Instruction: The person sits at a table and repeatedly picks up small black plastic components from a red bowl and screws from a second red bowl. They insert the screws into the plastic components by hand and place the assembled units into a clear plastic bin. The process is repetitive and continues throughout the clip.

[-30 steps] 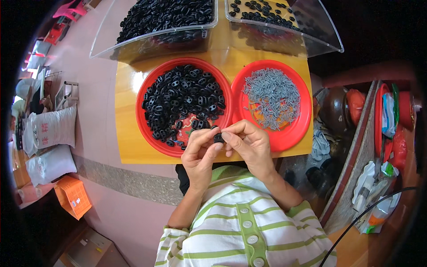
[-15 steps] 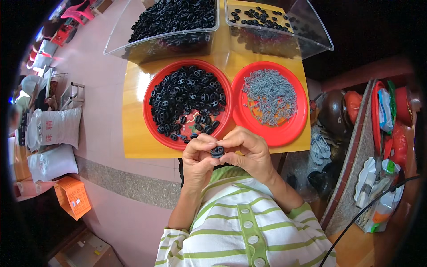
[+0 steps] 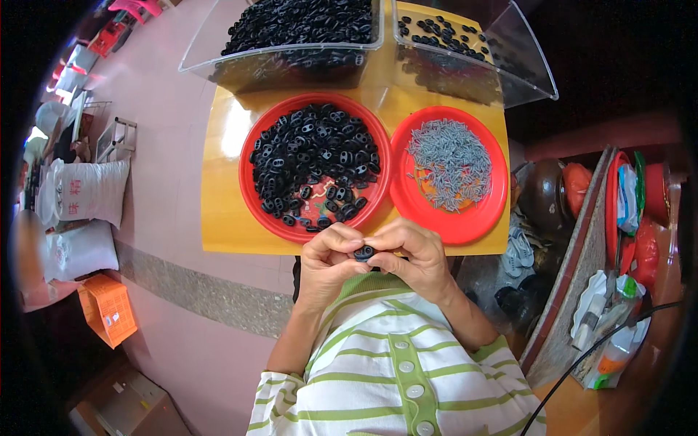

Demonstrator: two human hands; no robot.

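At the table's near edge, my left hand (image 3: 326,263) and my right hand (image 3: 416,256) meet, both closed on one small black two-hole cord lock (image 3: 364,253). Thumbs and forefingers pinch it from both sides, and the fingertips cover part of it. Just beyond my hands is a red basin (image 3: 245,171) with a heap of loose black cord locks (image 3: 309,149); part of its patterned bottom shows on the near side. Touching the basin on the right, a red plate (image 3: 459,232) carries a pile of short thin grey springs (image 3: 451,166). Whether a spring is inside the held piece is hidden.
Behind the basin, a clear bin (image 3: 291,69) is heaped with black pieces; another clear bin (image 3: 451,73) holds fewer. All stand on a yellow table (image 3: 220,189). White sacks (image 3: 91,190) and an orange basket (image 3: 107,311) lie at left. A cluttered ledge (image 3: 563,276) runs along the right.
The view has shifted slightly. Both hands keep their pinch on the cord lock, which is turned a little and shows less of its face.
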